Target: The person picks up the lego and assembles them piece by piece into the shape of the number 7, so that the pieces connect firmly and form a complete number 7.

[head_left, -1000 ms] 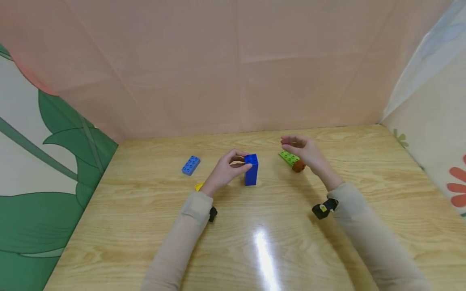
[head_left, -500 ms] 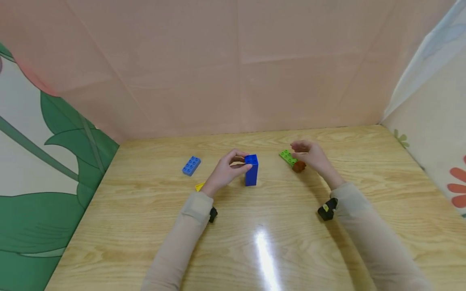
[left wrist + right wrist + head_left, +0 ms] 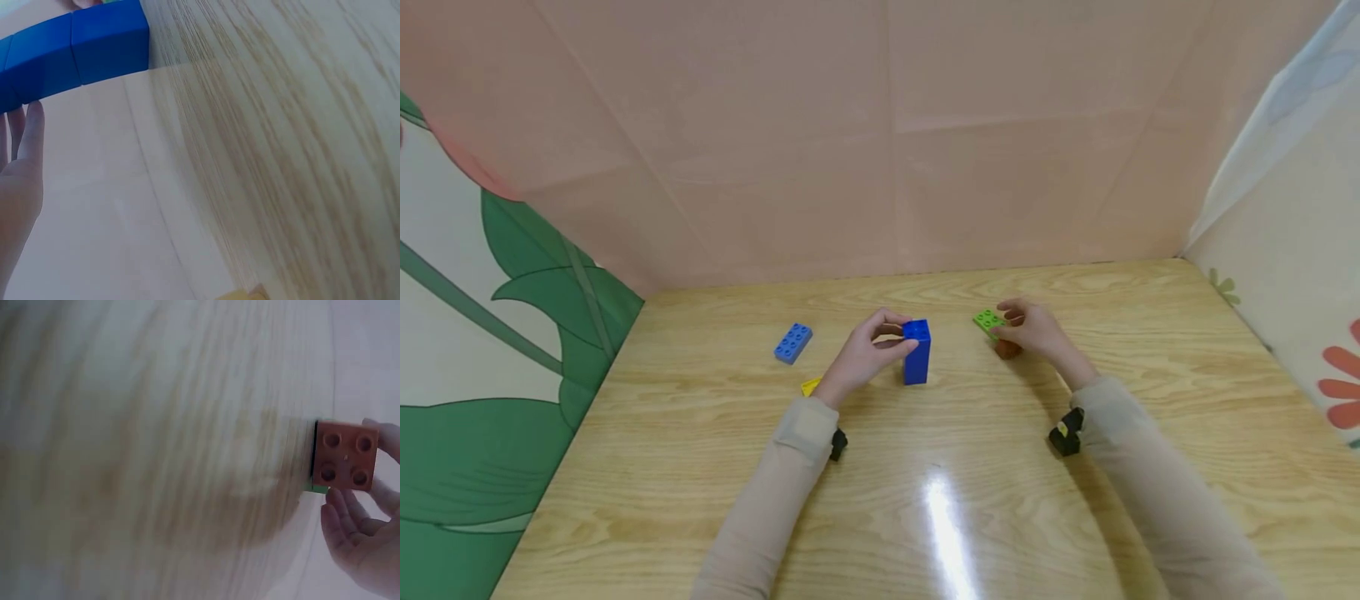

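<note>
At frame centre, a tall blue block stack (image 3: 917,352) is gripped by the left hand (image 3: 863,353); right of it, the green-and-brown brick piece (image 3: 996,332) is pinched by the right hand (image 3: 1034,328).

Off to my left a flat light-blue studded plastic brick (image 3: 793,342) lies on the pale wooden table (image 3: 925,517), and nearer me a small yellow plastic piece (image 3: 809,386) peeks out.

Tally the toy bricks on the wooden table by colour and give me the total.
Dark blue upright plastic brick stack, held by the left hand: 1
Light blue flat plastic brick: 1
Green flat plastic brick: 1
Brown square plastic brick, at the right hand: 1
Yellow plastic piece, mostly hidden: 1
Total: 5
</note>
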Motion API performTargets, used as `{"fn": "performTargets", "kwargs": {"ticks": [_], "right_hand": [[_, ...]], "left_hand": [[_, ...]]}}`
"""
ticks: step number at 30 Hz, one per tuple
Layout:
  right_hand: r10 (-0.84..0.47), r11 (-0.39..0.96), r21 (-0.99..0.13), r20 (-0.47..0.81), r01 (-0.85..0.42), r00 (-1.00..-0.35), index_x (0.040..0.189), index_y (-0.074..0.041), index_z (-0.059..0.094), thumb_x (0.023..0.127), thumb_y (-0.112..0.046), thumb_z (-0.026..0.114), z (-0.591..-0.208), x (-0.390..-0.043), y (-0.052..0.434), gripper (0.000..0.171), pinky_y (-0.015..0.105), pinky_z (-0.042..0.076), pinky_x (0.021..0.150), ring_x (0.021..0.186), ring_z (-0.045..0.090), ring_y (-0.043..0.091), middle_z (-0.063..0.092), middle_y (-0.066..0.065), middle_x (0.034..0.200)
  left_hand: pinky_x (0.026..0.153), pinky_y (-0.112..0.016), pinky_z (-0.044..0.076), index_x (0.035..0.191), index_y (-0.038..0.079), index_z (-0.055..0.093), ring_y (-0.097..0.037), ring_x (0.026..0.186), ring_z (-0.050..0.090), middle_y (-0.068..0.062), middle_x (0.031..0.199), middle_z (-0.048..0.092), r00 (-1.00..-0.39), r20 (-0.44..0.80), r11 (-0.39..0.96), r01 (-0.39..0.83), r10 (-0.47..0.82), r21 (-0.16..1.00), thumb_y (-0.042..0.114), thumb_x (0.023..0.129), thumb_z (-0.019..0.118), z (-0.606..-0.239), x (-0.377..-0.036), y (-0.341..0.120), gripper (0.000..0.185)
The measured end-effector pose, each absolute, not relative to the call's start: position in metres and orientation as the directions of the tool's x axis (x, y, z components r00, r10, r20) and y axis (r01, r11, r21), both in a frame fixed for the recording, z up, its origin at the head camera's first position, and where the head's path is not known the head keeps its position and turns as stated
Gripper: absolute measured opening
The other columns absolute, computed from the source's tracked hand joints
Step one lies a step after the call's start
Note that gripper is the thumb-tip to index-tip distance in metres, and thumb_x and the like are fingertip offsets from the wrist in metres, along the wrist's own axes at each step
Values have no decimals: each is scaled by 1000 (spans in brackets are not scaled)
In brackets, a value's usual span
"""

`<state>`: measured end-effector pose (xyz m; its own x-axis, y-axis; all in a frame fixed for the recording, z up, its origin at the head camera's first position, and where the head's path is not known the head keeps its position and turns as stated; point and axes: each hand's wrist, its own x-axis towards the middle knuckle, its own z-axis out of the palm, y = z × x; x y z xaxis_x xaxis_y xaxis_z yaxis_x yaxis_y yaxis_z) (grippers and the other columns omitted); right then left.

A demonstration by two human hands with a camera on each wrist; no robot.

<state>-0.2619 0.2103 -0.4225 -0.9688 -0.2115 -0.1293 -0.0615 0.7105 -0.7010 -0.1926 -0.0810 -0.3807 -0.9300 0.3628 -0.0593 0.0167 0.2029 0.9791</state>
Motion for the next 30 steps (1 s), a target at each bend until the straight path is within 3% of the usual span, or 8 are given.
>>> {"fn": "performTargets", "kwargs": {"ticks": [5,14,23,30], "right_hand": [[-224,737,-673,-165,-57,-961,138,8,39,94,-26,60,-424,-262,206,60,56,44,101,122,47,49,46,36,133],[-295,700,-706,-153,-104,-943,135,11,43,88,-7,62,-427,-264,198,54,54,44,100,119,50,48,49,36,130],[-283,778,-621,-214,-93,-935,133,8,44,86,-12,67,-425,-262,193,56,57,42,100,119,49,47,49,36,130],[-267,785,-614,-218,-81,-939,133,9,45,89,-10,62,-425,-262,190,51,57,42,101,118,48,47,48,36,130]], "left_hand": [[108,-37,45,123,8,53,-25,127,48,-9,138,48,-927,-64,204,14,369,979,18,94,62,-381,-193,-81,32],[107,-37,45,122,8,53,-25,128,48,-9,139,47,-927,-62,202,14,370,979,18,94,61,-382,-194,-82,32],[108,-38,45,122,8,53,-25,128,48,-9,140,48,-929,-59,200,17,365,980,18,94,61,-383,-194,-81,31],[104,-38,48,122,13,54,-23,127,50,-5,137,50,-934,-37,217,44,356,975,22,94,62,-399,-202,-81,31]]}}
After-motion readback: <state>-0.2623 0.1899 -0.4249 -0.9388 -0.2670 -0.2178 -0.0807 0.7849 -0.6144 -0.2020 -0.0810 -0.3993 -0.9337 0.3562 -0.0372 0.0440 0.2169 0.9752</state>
